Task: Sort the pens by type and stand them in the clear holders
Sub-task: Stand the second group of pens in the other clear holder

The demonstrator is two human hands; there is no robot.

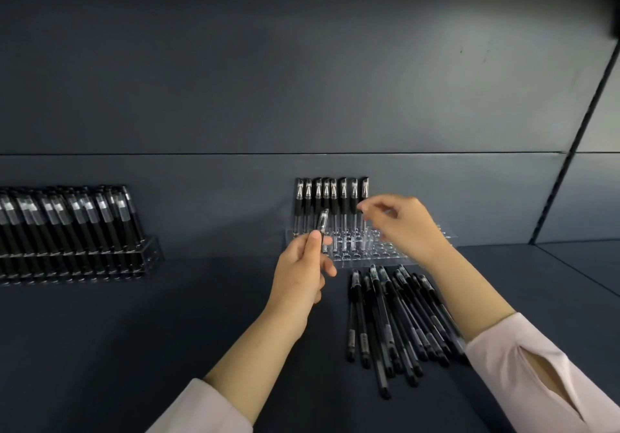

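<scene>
Head view: left hand (303,264) fingers pinch one pen (323,226) upright, frame centre. Right hand (401,226) fingers curled at right end of standing pens (335,194) in clear holder (355,251); grip unclear. Loose pens (389,318) on surface (161,332), lower right.

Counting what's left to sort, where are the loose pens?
Head view, right of centre: the loose pens lie on the table in front of the part-filled clear holder, beside the right forearm.

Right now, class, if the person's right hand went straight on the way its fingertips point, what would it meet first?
Probably the rightmost black clear-capped pen standing in the clear plastic holder; the right hand points left at it, depth unclear. The left hand grips a second pen.
</scene>
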